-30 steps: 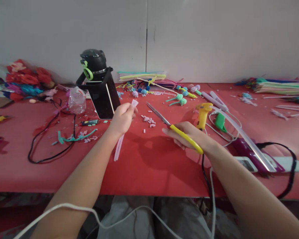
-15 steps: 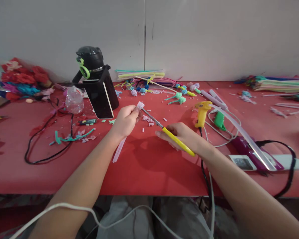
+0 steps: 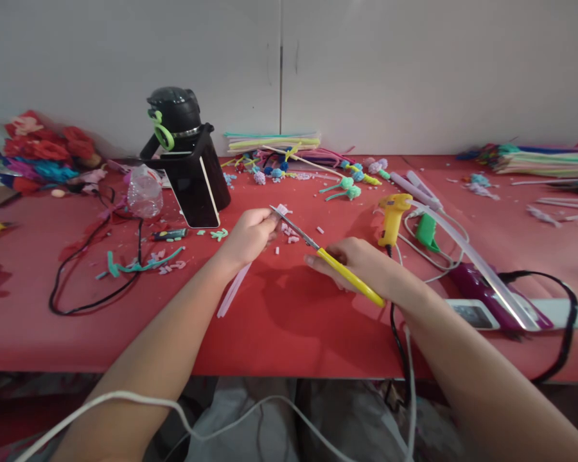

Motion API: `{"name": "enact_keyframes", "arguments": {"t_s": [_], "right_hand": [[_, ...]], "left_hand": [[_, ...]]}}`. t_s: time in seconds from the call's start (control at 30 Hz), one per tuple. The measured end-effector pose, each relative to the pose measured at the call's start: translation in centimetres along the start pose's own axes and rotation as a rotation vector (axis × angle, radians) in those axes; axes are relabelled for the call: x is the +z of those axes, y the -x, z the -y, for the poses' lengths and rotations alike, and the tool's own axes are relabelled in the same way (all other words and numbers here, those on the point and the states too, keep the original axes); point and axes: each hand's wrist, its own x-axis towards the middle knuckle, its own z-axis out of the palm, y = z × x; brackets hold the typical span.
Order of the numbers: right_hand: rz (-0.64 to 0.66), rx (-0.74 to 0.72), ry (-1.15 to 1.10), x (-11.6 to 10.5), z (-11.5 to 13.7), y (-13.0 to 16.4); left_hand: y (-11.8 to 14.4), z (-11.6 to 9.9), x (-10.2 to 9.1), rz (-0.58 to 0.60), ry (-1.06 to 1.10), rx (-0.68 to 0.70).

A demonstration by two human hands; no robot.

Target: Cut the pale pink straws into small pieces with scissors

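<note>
My left hand (image 3: 248,235) grips a thin pale pink pipe cleaner (image 3: 233,292) above the red table (image 3: 279,321); its lower end trails toward me and its short fuzzy tip pokes out past my fingers. In my right hand (image 3: 361,263) I hold yellow-handled scissors (image 3: 328,258), their metal blades pointing left and meeting the pink tip right at my left fingertips. Small pink cut pieces (image 3: 289,232) lie scattered on the table just behind the blades.
A black phone stand with a black bottle (image 3: 185,163) stands at back left, beside a crumpled clear plastic bottle (image 3: 144,192) and black cable (image 3: 96,282). A yellow glue gun (image 3: 392,218), purple hair straightener (image 3: 486,292) and cords lie right. Pipe cleaner bundles (image 3: 270,142) line the wall.
Both hands came together and lower. The scissor blades swung left from clear of the pink pipe cleaner onto its tip, which now sticks out shorter from my left fingers.
</note>
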Motion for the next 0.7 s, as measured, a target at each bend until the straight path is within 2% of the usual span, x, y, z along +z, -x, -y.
{"name": "enact_keyframes", "arguments": {"t_s": [0.07,0.13,0.27,0.43,0.57,0.63,0.7], "right_hand": [[-0.045,0.034,0.108,-0.2,0.0,0.0],[-0.035,0.064,0.151,-0.4,-0.1,-0.2],[0.069,0.096,0.077,-0.9,-0.2,-0.8],[0.185,0.104,-0.025,-1.9,0.9,-1.0],[0.232,0.095,-0.053,-2.2,1.4,-1.1],[0.21,0.061,-0.075,-2.0,1.0,-1.3],[0.09,-0.009,-0.142,-1.6,0.2,-1.6]], "left_hand": [[-0.2,0.2,0.2,0.025,0.042,-0.042],[-0.5,0.4,0.4,0.047,0.08,-0.093],[-1.2,0.7,0.7,0.08,0.148,-0.194],[-2.1,1.2,0.7,0.097,0.205,-0.273],[-2.6,1.5,0.4,0.125,0.244,-0.316],[-2.7,1.6,0.3,0.135,0.261,-0.325],[-2.8,1.7,0.2,0.138,0.272,-0.326]]}}
